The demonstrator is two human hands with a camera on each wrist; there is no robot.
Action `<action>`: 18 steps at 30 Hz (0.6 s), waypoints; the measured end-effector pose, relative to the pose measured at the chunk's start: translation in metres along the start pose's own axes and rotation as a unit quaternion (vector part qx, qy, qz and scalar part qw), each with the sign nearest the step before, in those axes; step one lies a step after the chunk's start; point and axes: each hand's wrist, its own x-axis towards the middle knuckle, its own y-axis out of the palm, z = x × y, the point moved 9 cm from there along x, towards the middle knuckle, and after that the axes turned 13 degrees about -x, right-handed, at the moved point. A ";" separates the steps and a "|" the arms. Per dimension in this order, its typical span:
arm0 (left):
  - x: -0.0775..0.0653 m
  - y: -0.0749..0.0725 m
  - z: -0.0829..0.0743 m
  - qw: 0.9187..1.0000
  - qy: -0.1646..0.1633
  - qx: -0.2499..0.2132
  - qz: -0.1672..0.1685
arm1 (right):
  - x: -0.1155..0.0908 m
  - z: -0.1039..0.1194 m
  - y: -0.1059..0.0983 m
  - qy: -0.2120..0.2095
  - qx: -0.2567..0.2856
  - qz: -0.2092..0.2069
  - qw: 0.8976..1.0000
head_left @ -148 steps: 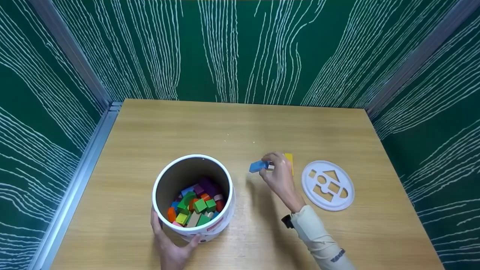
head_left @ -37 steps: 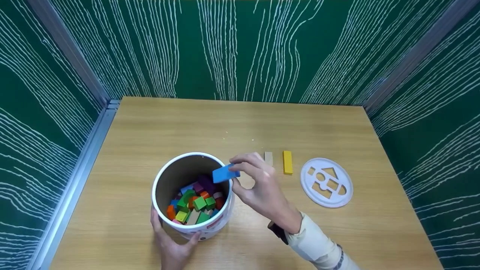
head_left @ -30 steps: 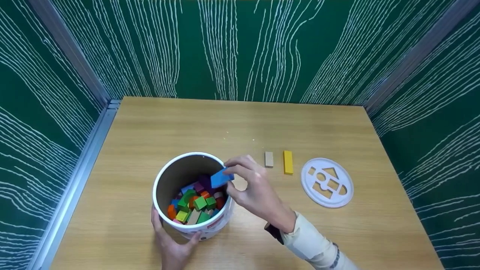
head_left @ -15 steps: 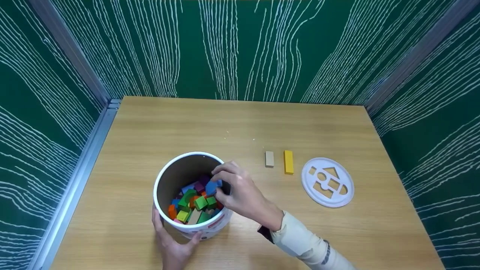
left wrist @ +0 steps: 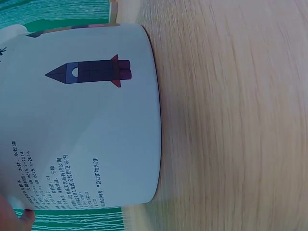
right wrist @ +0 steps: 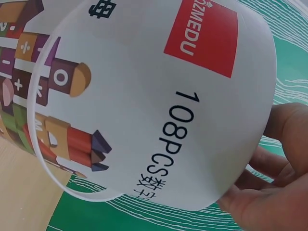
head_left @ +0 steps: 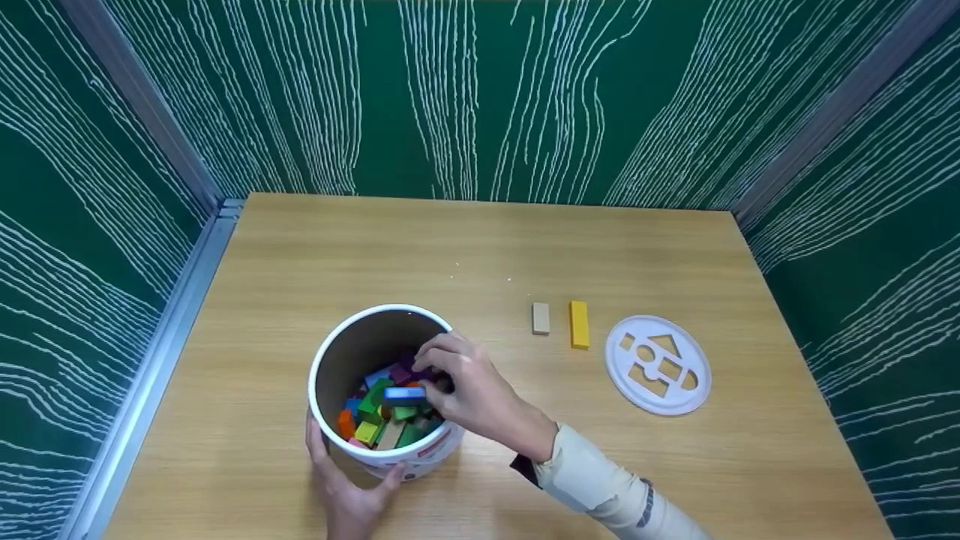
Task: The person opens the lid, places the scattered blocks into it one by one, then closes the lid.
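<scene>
A white bucket [head_left: 429,459] of colourful wooden blocks stands on the table in the head view. My left hand [head_left: 346,491] holds its outside, fingers along the left wall and thumb at the front. Over the right rim, my right hand [head_left: 476,386] reaches inside with thumb and index finger parted. A blue block [head_left: 405,396] lies level by the thumb tip, above green blocks [head_left: 375,401]. Printed bucket wall fills much of both wrist views; the left thumb [left wrist: 14,219] shows at a corner, while the right fingers [right wrist: 269,168] pass over the rim.
On the table [head_left: 480,240], a beige block [head_left: 540,319] and a yellow block [head_left: 579,325] lie right of the bucket. Further right is a white round lid [head_left: 626,379] with shaped holes. Green patterned walls [head_left: 487,97] enclose the table.
My right hand has carried the blue block from beside the beige block leftward over the rim and down into the bucket, where its fingers have parted from it. The left hand stays put.
</scene>
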 end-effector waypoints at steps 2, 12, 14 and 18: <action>0.002 0.001 -0.008 1.000 0.006 -0.007 0.002 | 0.000 0.000 0.000 -0.001 -0.003 0.004 1.000; -0.006 -0.002 0.016 1.000 0.002 -0.006 -0.005 | -0.003 -0.008 -0.017 0.001 0.002 -0.033 0.999; -0.007 -0.002 0.020 1.000 0.002 -0.003 -0.006 | -0.004 -0.012 -0.021 0.009 0.003 -0.042 0.999; -0.006 -0.002 0.021 1.000 -0.005 -0.007 -0.007 | -0.005 -0.021 -0.029 0.024 -0.006 -0.057 0.998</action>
